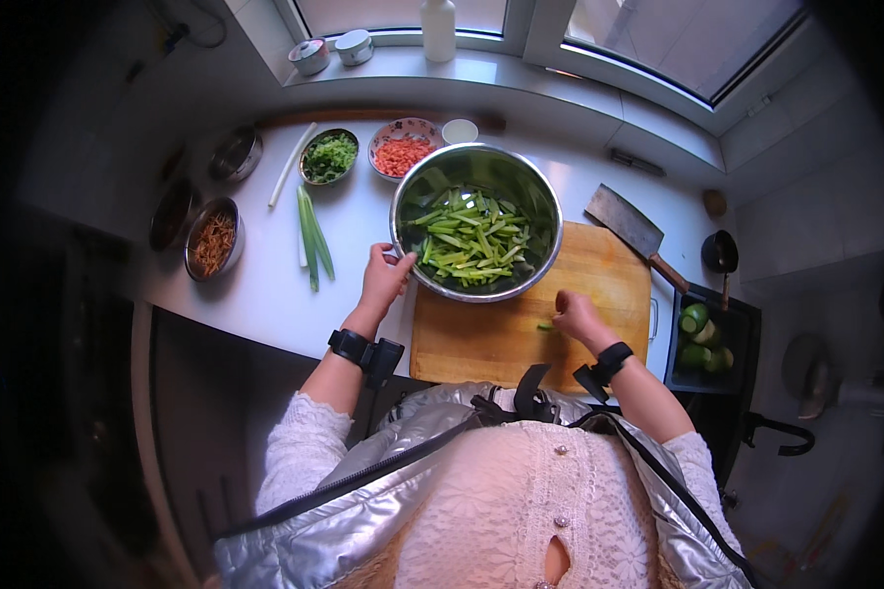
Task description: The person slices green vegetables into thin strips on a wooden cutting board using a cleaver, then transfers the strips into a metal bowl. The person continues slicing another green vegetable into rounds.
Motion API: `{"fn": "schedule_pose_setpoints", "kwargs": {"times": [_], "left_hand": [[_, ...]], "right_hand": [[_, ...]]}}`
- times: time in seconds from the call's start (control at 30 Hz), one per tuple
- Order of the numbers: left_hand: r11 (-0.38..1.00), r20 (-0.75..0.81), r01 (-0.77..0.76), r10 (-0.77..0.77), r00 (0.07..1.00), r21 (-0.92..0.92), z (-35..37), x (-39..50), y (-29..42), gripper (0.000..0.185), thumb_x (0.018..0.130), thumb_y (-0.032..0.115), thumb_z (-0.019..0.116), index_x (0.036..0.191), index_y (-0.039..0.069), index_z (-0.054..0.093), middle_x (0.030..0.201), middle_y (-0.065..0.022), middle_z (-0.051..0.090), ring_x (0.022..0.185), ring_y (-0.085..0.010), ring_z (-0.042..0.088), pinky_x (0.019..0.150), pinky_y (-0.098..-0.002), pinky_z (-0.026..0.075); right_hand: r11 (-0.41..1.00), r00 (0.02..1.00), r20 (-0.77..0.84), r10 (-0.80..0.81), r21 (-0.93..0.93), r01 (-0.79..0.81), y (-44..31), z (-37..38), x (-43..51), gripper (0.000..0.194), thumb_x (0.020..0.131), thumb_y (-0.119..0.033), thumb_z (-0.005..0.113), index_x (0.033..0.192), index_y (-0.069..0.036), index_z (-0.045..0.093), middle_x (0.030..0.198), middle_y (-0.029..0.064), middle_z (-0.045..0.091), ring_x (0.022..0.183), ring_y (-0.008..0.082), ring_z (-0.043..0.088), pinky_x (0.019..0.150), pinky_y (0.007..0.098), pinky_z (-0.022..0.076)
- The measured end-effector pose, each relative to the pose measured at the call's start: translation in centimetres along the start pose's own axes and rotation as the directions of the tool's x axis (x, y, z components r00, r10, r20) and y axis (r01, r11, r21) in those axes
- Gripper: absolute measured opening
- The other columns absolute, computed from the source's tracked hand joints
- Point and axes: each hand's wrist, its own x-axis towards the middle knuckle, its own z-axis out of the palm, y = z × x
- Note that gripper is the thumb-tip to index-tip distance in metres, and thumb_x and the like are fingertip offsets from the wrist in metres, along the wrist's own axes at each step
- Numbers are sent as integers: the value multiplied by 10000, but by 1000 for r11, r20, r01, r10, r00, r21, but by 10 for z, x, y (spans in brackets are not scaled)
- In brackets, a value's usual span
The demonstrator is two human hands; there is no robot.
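Observation:
A large stainless steel bowl (546,254) of cut green vegetable sticks (475,235) stands on the back left part of a wooden cutting board (471,339). My left hand (388,276) grips the bowl's left rim, thumb and fingers on the edge. Over the board, just right of the bowl's front, my right hand (576,315) has its fingers curled, with a small green piece (545,326) beside the fingertips. Whether the fingers pinch that piece is not clear. A cleaver (630,221) lies across the board's back right corner, its wooden handle towards the sink.
Leeks (313,239), a bowl of chopped greens (329,156), a patterned bowl of chopped red pieces (405,154), a white cup (460,132) and a bowl of brown shreds (215,243) stand left and behind. Right are a small dark pan (720,252) and a sink (744,353) holding green vegetables.

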Motion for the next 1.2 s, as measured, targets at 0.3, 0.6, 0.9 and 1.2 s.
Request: {"fn": "schedule_pose_setpoints", "kwargs": {"times": [0.3, 0.6, 0.9, 1.2], "left_hand": [[962, 288, 240, -196, 937, -129, 16, -5, -2, 386, 864, 306, 618, 1138, 91, 452, 828, -46, 606, 634, -146, 586, 531, -295, 471], [937, 375, 310, -233, 897, -159, 14, 4, -5, 390, 865, 271, 606, 1169, 101, 432, 890, -64, 605, 615, -168, 595, 526, -301, 479], [865, 416, 401, -258, 872, -303, 20, -1, -5, 342, 877, 166, 492, 1196, 58, 436, 945, -115, 627, 723, -242, 648, 592, -371, 560], [864, 370, 291, -133, 919, -412, 43, 2, -7, 408, 798, 17, 440, 1206, -9, 431, 991, -148, 606, 789, -262, 643, 593, -396, 586]], "right_hand": [[986, 980, 124, -153, 80, 143, 2, -15, -2, 149, 699, -3, 664, 816, -3, 574, 686, 117, 592, 641, 213, 603, 561, 334, 475], [937, 952, 84, -296, -166, 306, 12, 25, -11, 112, 691, -81, 640, 753, -15, 575, 748, 196, 564, 752, 386, 561, 641, 435, 461], [915, 1000, 12, -27, 402, 20, -12, -33, -8, 94, 741, -88, 658, 794, -26, 612, 611, 53, 589, 568, 96, 531, 546, 254, 442], [636, 983, -173, -63, 752, 173, -92, -54, 34, 492, 779, -197, 732, 1170, -1, 507, 1133, 144, 540, 911, 182, 590, 744, 293, 508]]}}
